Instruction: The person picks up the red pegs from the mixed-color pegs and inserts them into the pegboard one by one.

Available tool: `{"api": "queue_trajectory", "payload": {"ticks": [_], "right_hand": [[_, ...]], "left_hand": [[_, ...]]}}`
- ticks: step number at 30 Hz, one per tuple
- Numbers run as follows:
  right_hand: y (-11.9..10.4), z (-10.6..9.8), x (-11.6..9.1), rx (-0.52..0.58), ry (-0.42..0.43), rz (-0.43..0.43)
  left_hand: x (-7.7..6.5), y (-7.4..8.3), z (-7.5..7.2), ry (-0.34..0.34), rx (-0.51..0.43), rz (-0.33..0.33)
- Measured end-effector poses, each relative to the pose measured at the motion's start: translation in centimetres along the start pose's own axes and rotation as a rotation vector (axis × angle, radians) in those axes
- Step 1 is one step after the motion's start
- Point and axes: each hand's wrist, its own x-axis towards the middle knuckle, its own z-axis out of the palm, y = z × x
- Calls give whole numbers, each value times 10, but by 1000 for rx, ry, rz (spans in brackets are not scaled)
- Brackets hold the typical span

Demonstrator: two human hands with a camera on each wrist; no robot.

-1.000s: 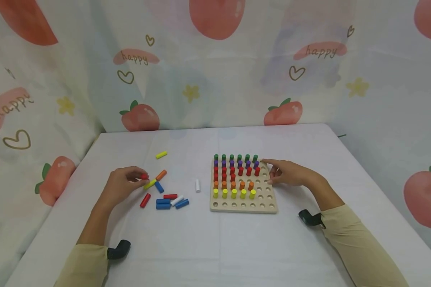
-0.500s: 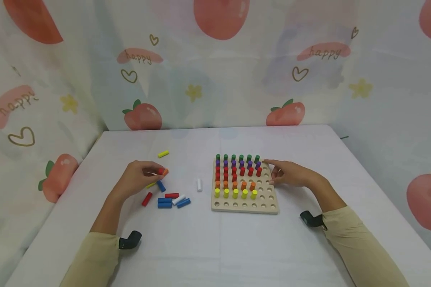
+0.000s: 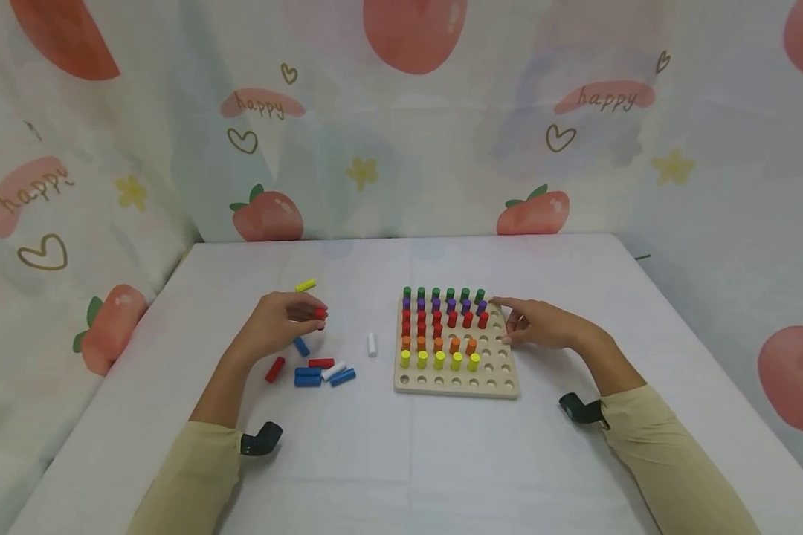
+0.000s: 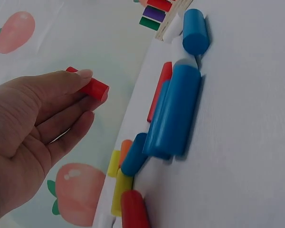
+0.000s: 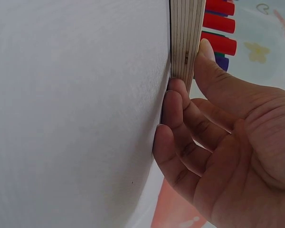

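My left hand (image 3: 276, 321) pinches a red peg (image 4: 98, 89) between thumb and fingers, raised above the table. Several loose pegs lie below it: a blue peg (image 3: 301, 346), a red peg (image 3: 275, 369) and others. Toward the right stands a wooden pegboard (image 3: 455, 384) with rows of green, purple, red, orange and yellow pegs upright in its holes. Its right edge is held by my right hand (image 3: 542, 324), the index finger reaching the far corner. In the right wrist view, the thumb (image 5: 206, 52) touches the board's upper edge and the other fingers bend at its side.
A white peg (image 3: 372, 345) lies between the loose pegs and the board. Beyond the left hand lies a yellow peg (image 3: 305, 285). The white tablecloth (image 3: 401, 461) covers the table, and a printed curtain (image 3: 435, 148) hangs behind it.
My left hand has moved right and lifted slightly with the red peg, passing over the orange and yellow pegs. The right hand stays at the pegboard.
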Motion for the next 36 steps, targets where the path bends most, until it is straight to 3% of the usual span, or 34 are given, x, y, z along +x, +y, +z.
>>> {"api": "queue_trajectory", "payload": {"ticks": [14,36], "right_hand": [[-1,-2,-2,10,6,7],[1,1,-1,4,7,30]], "left_hand": [[14,17,18,-25,-51,58],[33,43,43,-50,-15,103]]}}
